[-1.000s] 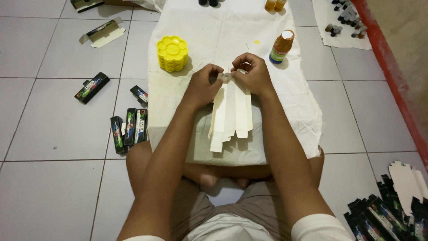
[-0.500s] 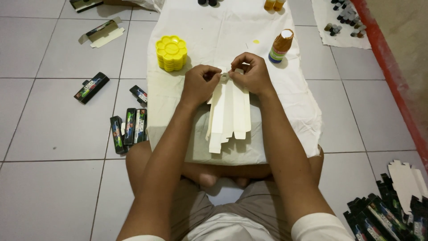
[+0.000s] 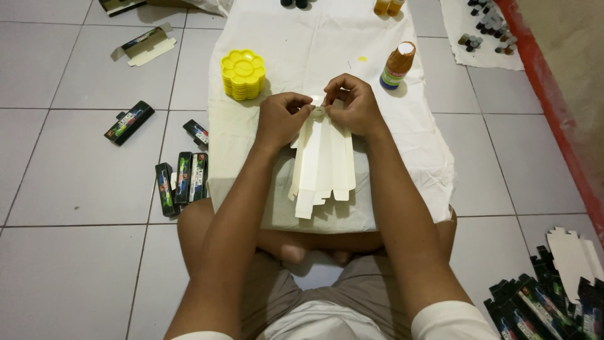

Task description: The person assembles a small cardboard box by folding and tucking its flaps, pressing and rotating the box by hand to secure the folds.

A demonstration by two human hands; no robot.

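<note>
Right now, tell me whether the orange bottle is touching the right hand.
Apart. The head view shows a strip of white cloth between the orange bottle and the right hand, which pinches the flat cream carton.

Pale grey floor tiles [image 3: 75, 264] with thin dark grout lines, lit evenly and softly, with only faint shadows. Along the right edge, a red painted strip [image 3: 553, 107] at the foot of a tan wall [image 3: 572, 38]. Spread over the middle of the floor, a white cloth [image 3: 327, 44], creased and hanging slightly rumpled at its near edge. At upper right, a second, smaller white cloth [image 3: 459, 38], perhaps paper, too small to tell. No furniture or window within view.
</note>
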